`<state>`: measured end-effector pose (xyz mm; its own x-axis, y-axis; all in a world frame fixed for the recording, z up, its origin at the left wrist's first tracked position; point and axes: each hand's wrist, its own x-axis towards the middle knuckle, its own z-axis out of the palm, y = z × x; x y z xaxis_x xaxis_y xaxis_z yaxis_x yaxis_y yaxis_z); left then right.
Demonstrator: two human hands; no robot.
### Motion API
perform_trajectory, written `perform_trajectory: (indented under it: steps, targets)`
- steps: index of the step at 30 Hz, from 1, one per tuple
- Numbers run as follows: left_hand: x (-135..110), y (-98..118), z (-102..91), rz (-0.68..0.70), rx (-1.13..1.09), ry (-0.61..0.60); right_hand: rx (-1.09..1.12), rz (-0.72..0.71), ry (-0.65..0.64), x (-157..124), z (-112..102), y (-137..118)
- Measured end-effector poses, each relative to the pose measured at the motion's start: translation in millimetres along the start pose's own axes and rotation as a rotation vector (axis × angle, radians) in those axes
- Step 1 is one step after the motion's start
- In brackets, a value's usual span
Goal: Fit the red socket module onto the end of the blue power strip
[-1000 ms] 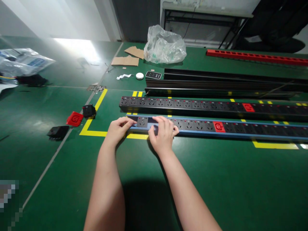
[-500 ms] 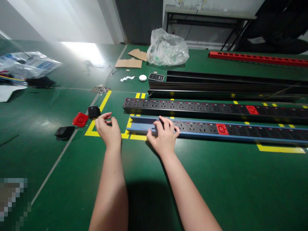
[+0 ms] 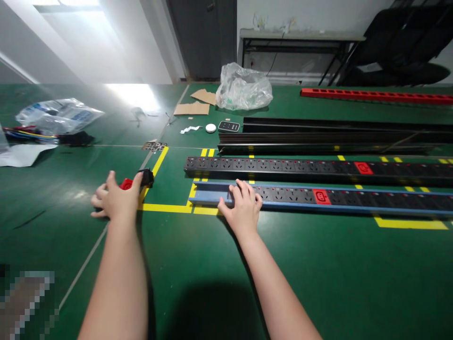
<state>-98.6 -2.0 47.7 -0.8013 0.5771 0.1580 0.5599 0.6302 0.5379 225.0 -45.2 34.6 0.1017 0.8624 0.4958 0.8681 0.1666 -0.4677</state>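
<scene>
My left hand (image 3: 118, 198) reaches over the loose socket modules on the green surface, fingers spread and thumb apart. A red socket module (image 3: 126, 184) shows between its thumb and fingers, and a black socket module (image 3: 147, 177) lies just beyond the thumb. Whatever lies under the palm is hidden. My right hand (image 3: 242, 205) is curled over the blue power strip (image 3: 208, 196), where its row of black sockets ends. The thumb sits at the rail's near side. Left of this hand the blue channel holds no sockets; a red socket (image 3: 321, 196) sits farther right in the row.
Behind lies a black power strip (image 3: 247, 165), then black rails (image 3: 300, 141) and a red rail (image 3: 371, 96). A remote (image 3: 229, 126), a white disc (image 3: 210, 128), cardboard (image 3: 192, 109) and a clear plastic bag (image 3: 244, 87) lie beyond. Bagged wires (image 3: 58, 115) are at left.
My left hand has moved left from beside the near black module to over the red module, its fingers spreading. My right hand stays on the blue strip. The camera view has tilted up slightly.
</scene>
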Motion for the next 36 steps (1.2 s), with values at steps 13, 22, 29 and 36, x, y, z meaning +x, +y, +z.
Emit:
perform_trajectory:
  steps: [13,22,29,36]
  targets:
    - [-70,26,18.1,0.386,0.072,-0.012,0.015,-0.052,0.031,-2,1,5]
    - [-127,39,27.2,0.181,-0.588,0.019,0.016,-0.08,0.015,-2,2,6]
    - [-136,51,35.0,0.346,-0.791,-0.207,-0.008,-0.063,0.018,-3,3,3]
    - [-130,50,41.3,0.292,-1.0,-0.289,-0.016,-0.075,0.01,-3,6,6]
